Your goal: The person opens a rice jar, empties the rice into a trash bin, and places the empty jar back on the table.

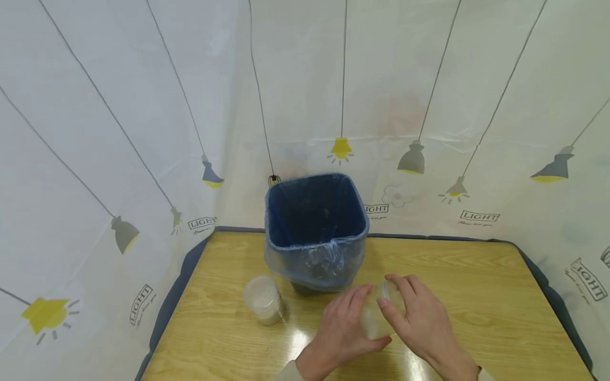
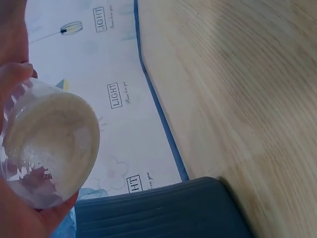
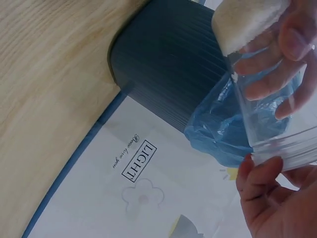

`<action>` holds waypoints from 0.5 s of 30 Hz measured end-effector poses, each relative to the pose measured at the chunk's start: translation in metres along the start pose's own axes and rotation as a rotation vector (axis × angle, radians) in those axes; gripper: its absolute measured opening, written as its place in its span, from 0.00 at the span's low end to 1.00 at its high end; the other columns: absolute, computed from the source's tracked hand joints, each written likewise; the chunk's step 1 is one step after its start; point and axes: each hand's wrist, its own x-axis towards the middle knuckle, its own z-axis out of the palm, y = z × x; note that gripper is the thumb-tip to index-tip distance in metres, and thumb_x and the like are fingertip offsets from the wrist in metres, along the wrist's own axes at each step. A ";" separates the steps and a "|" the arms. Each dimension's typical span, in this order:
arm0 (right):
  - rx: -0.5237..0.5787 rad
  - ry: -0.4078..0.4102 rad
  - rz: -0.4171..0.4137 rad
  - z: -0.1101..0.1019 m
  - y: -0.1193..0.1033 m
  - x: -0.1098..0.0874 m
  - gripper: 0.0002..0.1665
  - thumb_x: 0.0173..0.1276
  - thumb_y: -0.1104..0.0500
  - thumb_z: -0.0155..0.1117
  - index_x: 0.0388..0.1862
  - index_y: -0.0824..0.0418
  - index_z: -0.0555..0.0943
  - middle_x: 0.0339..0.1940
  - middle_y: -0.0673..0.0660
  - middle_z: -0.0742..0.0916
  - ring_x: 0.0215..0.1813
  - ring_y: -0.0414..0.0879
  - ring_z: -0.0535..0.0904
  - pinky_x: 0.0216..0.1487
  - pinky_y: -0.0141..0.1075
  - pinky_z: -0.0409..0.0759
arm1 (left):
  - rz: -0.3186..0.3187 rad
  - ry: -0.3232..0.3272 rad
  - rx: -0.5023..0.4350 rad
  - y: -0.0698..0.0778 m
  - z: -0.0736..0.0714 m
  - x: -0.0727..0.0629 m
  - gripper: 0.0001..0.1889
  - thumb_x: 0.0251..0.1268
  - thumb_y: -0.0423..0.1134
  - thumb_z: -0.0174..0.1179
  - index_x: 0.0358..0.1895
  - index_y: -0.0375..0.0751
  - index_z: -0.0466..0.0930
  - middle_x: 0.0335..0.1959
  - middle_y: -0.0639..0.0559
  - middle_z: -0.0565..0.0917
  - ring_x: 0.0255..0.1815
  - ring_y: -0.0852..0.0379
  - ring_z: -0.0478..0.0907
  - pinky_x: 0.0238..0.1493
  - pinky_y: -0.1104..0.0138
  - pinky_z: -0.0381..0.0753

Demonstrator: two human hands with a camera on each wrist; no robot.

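Note:
Between my two hands is a clear plastic jar (image 1: 375,317), tilted, with a pale grainy layer (image 3: 242,25) at its base. My left hand (image 1: 340,328) grips the body of the jar; its fingers show through the clear wall in the right wrist view. My right hand (image 1: 421,323) holds the ridged top end (image 3: 292,148) of the same jar, fingertips curled on the rim. In the left wrist view the jar's round bottom (image 2: 54,148) faces the camera. A second clear jar (image 1: 263,300) with pale contents stands on the table to the left of my hands.
A dark blue bin (image 1: 305,286) lined with a translucent blue bag (image 1: 329,259) stands behind my hands, its mouth open upward. The wooden table (image 1: 205,328) is bordered by a white sheet (image 1: 305,79) printed with lamps.

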 end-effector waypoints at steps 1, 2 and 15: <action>0.007 0.012 -0.010 0.001 0.001 0.000 0.22 0.68 0.48 0.66 0.55 0.59 0.83 0.43 0.53 0.85 0.37 0.47 0.82 0.30 0.44 0.79 | -0.006 -0.008 -0.002 0.000 0.000 0.000 0.56 0.30 0.67 0.83 0.67 0.43 0.72 0.52 0.55 0.83 0.46 0.59 0.83 0.44 0.69 0.84; 0.015 0.021 -0.020 0.001 0.001 0.000 0.22 0.67 0.48 0.66 0.54 0.59 0.83 0.42 0.53 0.84 0.37 0.46 0.81 0.30 0.43 0.79 | -0.010 -0.014 -0.004 0.000 0.000 0.000 0.56 0.29 0.67 0.83 0.67 0.44 0.72 0.51 0.55 0.83 0.45 0.60 0.83 0.43 0.70 0.84; 0.064 0.064 -0.153 0.005 0.009 0.002 0.24 0.61 0.49 0.68 0.53 0.58 0.82 0.42 0.52 0.83 0.33 0.46 0.80 0.26 0.39 0.76 | -0.074 -0.077 -0.075 0.002 -0.002 0.000 0.54 0.29 0.65 0.84 0.67 0.47 0.72 0.53 0.61 0.83 0.45 0.65 0.84 0.38 0.75 0.81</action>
